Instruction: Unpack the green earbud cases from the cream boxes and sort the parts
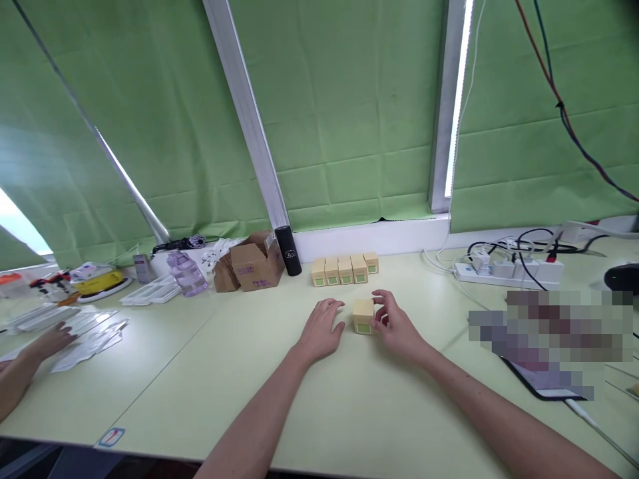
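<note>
A small pale-yellow box (363,315) with a green label on its front stands on the table between my two hands. To its left is my left hand (322,330), open, with fingers curved and a small gap between it and the box. My right hand (394,322) is at the box's right side with fingers apart and bent; its thumb tip seems to touch the front right edge, though whether it presses is hard to tell. Behind, several similar small boxes (345,270) stand side by side in a row near the wall.
Left of the row are a black cylinder (288,251), an open cardboard box (257,263) and a purple bottle (186,273). Another person's hand (52,339) rests by plastic bags at far left. On the right lie a power strip (509,273) with cables and a tablet-like device (544,384).
</note>
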